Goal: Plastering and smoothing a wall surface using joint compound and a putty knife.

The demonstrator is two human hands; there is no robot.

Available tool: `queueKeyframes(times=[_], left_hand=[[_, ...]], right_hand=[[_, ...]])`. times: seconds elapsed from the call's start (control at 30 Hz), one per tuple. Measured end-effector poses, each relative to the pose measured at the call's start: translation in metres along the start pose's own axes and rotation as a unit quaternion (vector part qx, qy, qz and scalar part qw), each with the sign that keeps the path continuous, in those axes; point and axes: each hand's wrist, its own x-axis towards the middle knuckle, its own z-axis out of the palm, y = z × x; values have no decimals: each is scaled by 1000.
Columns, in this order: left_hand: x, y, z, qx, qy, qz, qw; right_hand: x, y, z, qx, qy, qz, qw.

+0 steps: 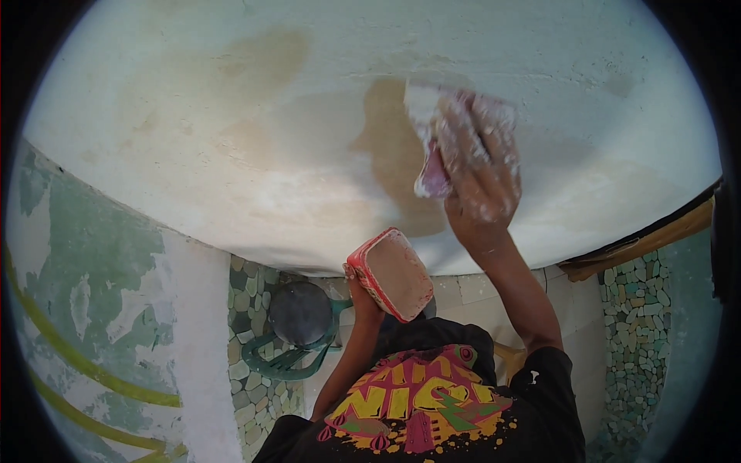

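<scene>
My right hand [482, 158], smeared with white paste, is closed round a purple-pink spreader [435, 174]. The spreader, also coated in white, lies against the pale wall [309, 177], which has tan and greyish damp-looking patches. Lower down, my left hand [363, 292] grips the side of a red rectangular tub [369, 284]; some of its fingers are hidden by the tub. The tub is tilted, its open top facing up, with a smooth greyish-beige paste inside and white smears along its rim.
Below left stands a green plastic chair [285, 355] with a dark round object [299, 312] on it. Pebbled surfaces [637, 332] flank the tiled floor [486, 292]. A brown board-like edge [641, 241] juts out at right. A peeling green wall [100, 255] with yellow curved bands is at left.
</scene>
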Motion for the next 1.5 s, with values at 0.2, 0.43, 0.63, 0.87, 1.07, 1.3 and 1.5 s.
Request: queueKeyframes(times=[0.2, 0.43, 0.63, 0.87, 1.07, 1.3, 1.5], left_hand=[[-1, 15, -1, 29, 4, -27, 999], [-1, 47, 10, 74, -15, -40, 996], [-1, 69, 13, 79, -25, -57, 995], [3, 85, 30, 103, 5, -103, 989], [15, 92, 13, 114, -19, -106, 988], [19, 95, -3, 111, 8, -109, 988], [22, 109, -19, 121, 20, -93, 988]], right_hand=[[9, 12, 34, -68, -39, 27, 997], [-23, -12, 24, -59, -66, 62, 994], [30, -13, 9, -66, 5, 131, 989], [-1, -36, 36, -92, -18, 146, 985], [13, -36, 24, -94, 44, 172, 980], [-2, -57, 55, -106, 37, 160, 981], [10, -68, 43, -28, 86, 239, 967]])
